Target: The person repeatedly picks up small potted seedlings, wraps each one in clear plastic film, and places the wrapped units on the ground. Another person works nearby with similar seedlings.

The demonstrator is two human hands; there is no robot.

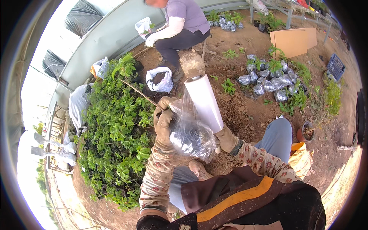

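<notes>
My left hand [164, 116], in a tan work glove, is closed around the woody stem [141, 92] of a leafy seedling, just above its root ball [191, 139]. Clear plastic film covers the root ball, and a dark pot or soil under it cannot be made out. My right hand [227, 139], also gloved, grips the lower end of a large roll of stretch film [204, 102]. A sheet of film runs from the roll to the wrapped bundle. The roll points up and away, close to the right side of the bundle.
Dense potted seedlings [115, 132] stand at left. Ahead is an open white sack of soil [159, 80], near a seated co-worker [184, 28]. Several film-wrapped root balls [271, 77] lie at right, with cardboard [291, 43], a blue crate [335, 66] and a plant pot [306, 130] around them.
</notes>
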